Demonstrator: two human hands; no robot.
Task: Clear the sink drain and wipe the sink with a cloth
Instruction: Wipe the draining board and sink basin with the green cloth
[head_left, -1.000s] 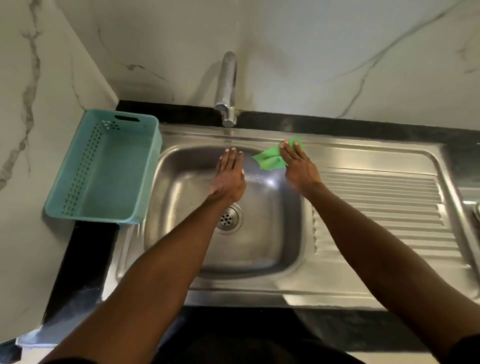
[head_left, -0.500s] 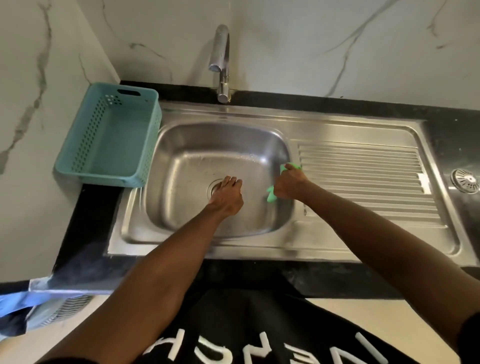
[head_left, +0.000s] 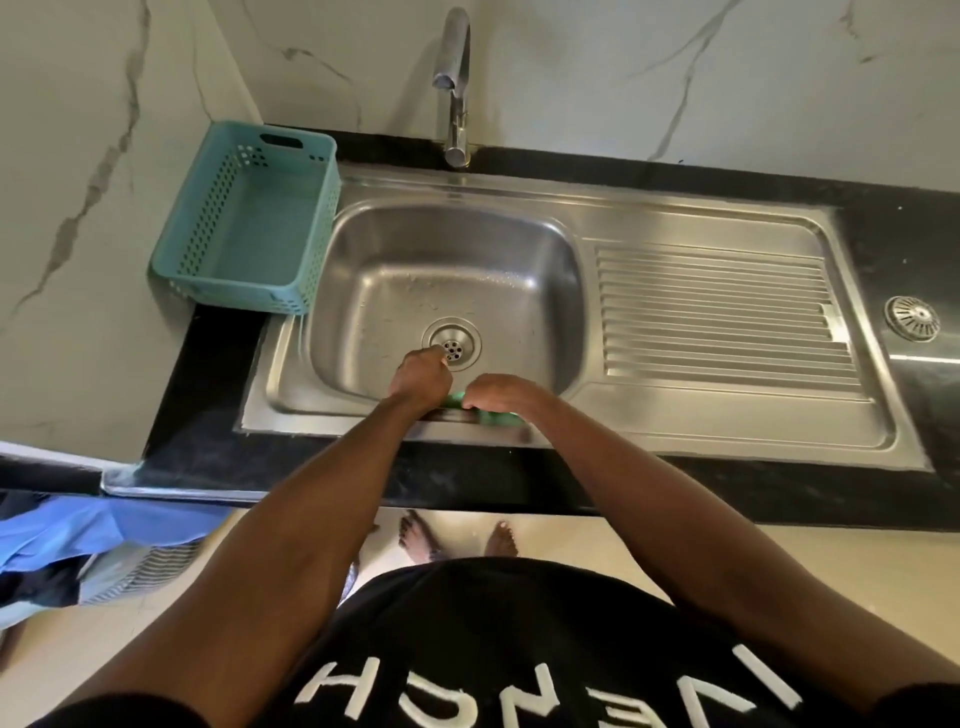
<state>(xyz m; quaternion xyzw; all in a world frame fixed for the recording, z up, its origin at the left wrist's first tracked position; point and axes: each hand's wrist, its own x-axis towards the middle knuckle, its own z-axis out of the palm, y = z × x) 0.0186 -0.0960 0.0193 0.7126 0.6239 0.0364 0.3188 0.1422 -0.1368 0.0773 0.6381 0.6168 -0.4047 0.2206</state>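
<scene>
Both hands (head_left: 422, 378) (head_left: 498, 392) curl over the green cloth (head_left: 457, 400).

Only slivers of the green cloth (head_left: 485, 413) show at the sink's (head_left: 675, 423) near rim, the rest hidden beneath both wrists. The curled right hand (head_left: 496, 392) seems to grip it, fingertips out of sight. The left hand's (head_left: 421, 376) fingers fold away from the lens beside the drain (head_left: 453, 344). The shirt lettering (head_left: 519, 691) runs off the bottom edge.
</scene>
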